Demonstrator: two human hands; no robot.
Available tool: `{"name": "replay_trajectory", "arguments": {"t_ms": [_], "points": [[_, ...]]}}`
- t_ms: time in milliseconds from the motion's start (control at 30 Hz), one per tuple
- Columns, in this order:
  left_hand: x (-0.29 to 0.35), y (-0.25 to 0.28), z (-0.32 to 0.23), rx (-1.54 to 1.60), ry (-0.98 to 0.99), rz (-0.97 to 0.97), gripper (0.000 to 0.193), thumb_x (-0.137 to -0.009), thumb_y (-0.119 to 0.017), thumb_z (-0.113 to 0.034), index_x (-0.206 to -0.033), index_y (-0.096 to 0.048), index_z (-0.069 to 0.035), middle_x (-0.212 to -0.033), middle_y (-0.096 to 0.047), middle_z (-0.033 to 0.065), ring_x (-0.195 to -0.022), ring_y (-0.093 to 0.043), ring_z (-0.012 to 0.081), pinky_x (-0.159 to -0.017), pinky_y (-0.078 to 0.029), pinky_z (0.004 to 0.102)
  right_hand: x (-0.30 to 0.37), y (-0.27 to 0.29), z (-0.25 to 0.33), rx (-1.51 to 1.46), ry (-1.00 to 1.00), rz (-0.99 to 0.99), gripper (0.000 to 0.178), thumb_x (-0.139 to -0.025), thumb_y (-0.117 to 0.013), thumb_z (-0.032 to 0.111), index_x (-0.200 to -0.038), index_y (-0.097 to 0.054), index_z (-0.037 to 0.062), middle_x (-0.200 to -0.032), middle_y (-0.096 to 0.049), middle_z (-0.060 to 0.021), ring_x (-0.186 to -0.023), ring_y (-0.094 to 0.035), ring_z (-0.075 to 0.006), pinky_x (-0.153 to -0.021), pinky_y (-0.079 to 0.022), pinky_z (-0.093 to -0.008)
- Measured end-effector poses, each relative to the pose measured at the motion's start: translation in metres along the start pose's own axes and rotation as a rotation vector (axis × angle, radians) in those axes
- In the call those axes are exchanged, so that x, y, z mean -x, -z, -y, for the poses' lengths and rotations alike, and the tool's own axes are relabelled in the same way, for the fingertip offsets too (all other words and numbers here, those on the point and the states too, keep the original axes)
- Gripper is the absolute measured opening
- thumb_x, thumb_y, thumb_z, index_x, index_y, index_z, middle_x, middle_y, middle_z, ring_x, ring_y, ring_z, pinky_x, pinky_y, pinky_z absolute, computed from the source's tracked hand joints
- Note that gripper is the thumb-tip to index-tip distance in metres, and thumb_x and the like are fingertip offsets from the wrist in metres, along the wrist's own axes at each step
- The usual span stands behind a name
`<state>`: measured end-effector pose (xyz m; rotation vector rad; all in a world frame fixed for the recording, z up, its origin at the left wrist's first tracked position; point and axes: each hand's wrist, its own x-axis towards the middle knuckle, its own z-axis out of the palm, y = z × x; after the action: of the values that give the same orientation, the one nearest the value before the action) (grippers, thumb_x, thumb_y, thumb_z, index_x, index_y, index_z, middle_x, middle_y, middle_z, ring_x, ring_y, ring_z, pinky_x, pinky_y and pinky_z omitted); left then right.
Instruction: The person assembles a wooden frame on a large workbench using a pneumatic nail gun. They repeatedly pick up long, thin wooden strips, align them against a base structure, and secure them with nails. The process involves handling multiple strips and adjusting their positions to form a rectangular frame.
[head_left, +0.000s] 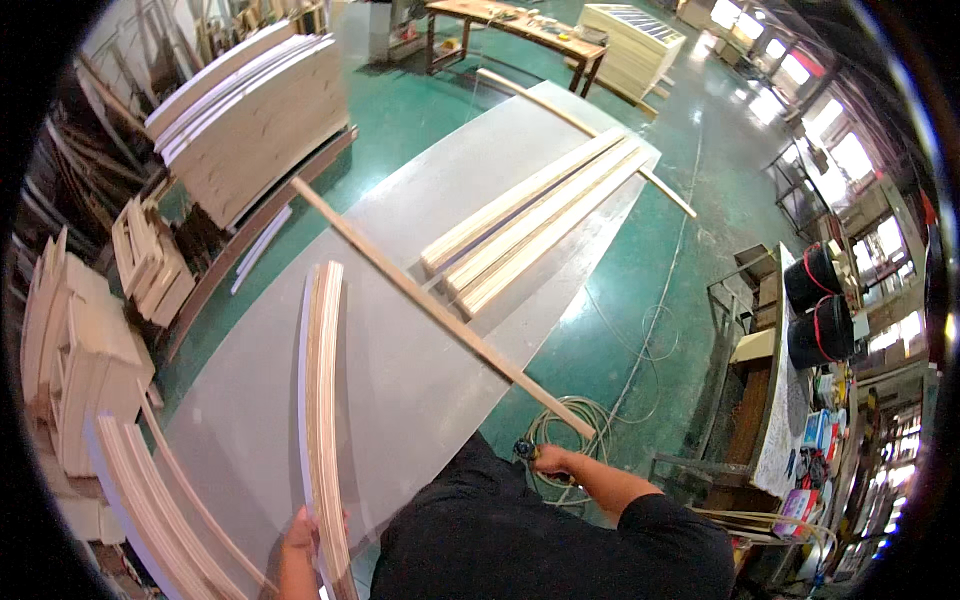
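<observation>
My left hand (299, 530) is closed around the near end of a bundle of long, pale wood strips (326, 400) with a white edge. The bundle slants up and away over the large grey panel (240, 380). At my right side, my right hand (550, 460) grips a small dark hand tool (525, 449); its exact kind is too small to make out. A coiled hose (600, 420) lies on the floor beside that hand. Farther off, two more bundles of wood strips (550, 220) rest on the panel, side by side.
A wooden batten (400, 278) crosses the panel and juts past both edges; another batten (560, 115) crosses the far end. Stacked boards (260, 120) stand at left, with more strips (165, 510) near my left. A bench with black buckets (820, 330) is at right.
</observation>
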<state>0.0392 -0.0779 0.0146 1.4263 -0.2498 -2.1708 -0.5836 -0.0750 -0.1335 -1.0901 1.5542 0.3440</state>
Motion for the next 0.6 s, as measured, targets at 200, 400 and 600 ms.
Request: {"name": "replay_trajectory", "arguments": {"t_ms": [200, 400, 600], "points": [[0.011, -0.016, -0.016, -0.241, 0.033, 0.002, 0.056, -0.072, -0.085, -0.013, -0.12, -0.062, 0.004, -0.096, -0.073, 0.0168, -0.088, -0.072, 0.0326, -0.082, -0.06, 0.048, -0.004, -0.016, -0.017, -0.097, -0.062, 0.002, 0.04, -0.083, -0.074, 0.031, -0.105, -0.064, 0.0, -0.075, -0.066, -0.012, -0.062, -0.06, -0.026, -0.056, -0.048, -0.0445], [0.0, 0.006, -0.003, -1.089, -0.182, -0.671, 0.054, -0.069, -0.085, -0.018, -0.113, -0.065, 0.005, -0.105, -0.071, 0.0204, -0.101, -0.068, 0.037, -0.093, -0.055, 0.0458, -0.008, -0.024, -0.028, -0.042, 0.074, -0.02, 0.035, -0.085, -0.073, 0.031, -0.096, -0.065, -0.0016, -0.071, -0.061, -0.0124, -0.056, -0.055, -0.0243, -0.05, -0.044, -0.0445], [0.003, -0.04, 0.008, -1.368, -0.271, -0.99, 0.072, -0.07, -0.085, -0.023, -0.127, -0.053, 0.006, -0.127, -0.058, 0.0259, -0.126, -0.051, 0.0426, -0.11, -0.041, 0.05, 0.015, -0.009, -0.011, -0.181, -0.067, 0.068, 0.038, -0.084, -0.073, 0.032, -0.1, -0.065, -0.0012, -0.074, -0.063, -0.0137, -0.058, -0.057, -0.026, -0.053, -0.046, -0.0453]]}}
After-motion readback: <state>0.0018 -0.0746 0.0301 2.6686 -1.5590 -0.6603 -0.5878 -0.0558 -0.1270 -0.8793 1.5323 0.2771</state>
